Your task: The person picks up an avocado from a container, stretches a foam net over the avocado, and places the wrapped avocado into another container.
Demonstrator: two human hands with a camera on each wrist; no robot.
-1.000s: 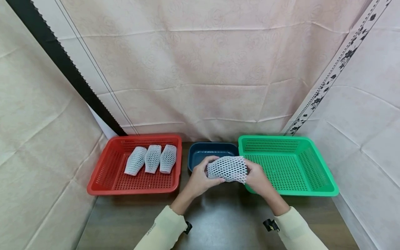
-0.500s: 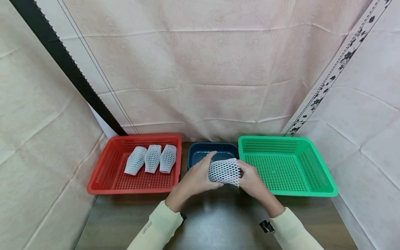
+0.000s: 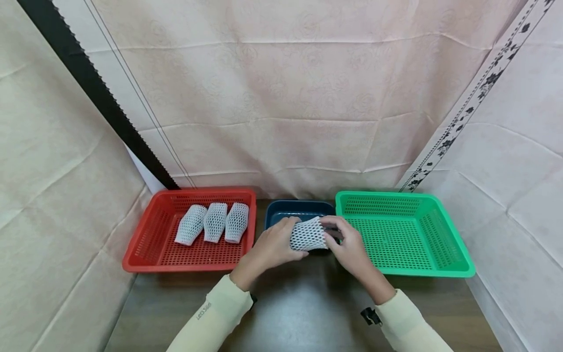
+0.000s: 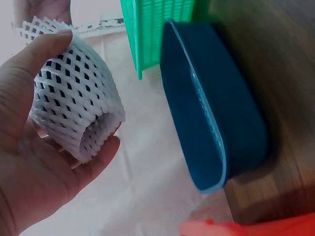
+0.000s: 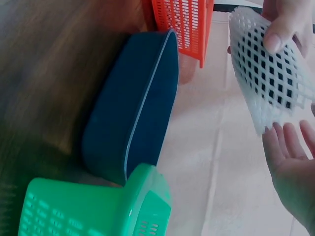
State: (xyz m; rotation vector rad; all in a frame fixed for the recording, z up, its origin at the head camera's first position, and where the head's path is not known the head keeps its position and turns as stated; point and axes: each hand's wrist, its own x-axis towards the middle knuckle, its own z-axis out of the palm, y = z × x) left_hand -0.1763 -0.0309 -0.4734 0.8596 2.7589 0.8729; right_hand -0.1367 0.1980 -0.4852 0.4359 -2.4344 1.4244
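Observation:
My left hand (image 3: 274,243) grips a white foam net sleeve (image 3: 308,234), thumb on top and fingers beneath. Something dark shows through the sleeve's mesh holes in the left wrist view, and what it is cannot be told. One open end of the sleeve faces that camera. At the sleeve's other end is my right hand (image 3: 349,244), its fingers spread apart. In the right wrist view those fingertips (image 5: 275,130) are right at the net's edge. Both hands are over the front of a dark blue tray (image 3: 269,215).
A red basket (image 3: 145,268) at the left holds three white net-covered pieces (image 3: 214,223) in a row. On the right stands a green basket (image 3: 406,271). Pale cloth (image 3: 281,98) hangs behind and at both sides of the wooden table (image 3: 299,313).
The sleeve has moved a little left with my left hand, which now covers more of it. My right hand has loosened from the sleeve's right end and its fingers have spread.

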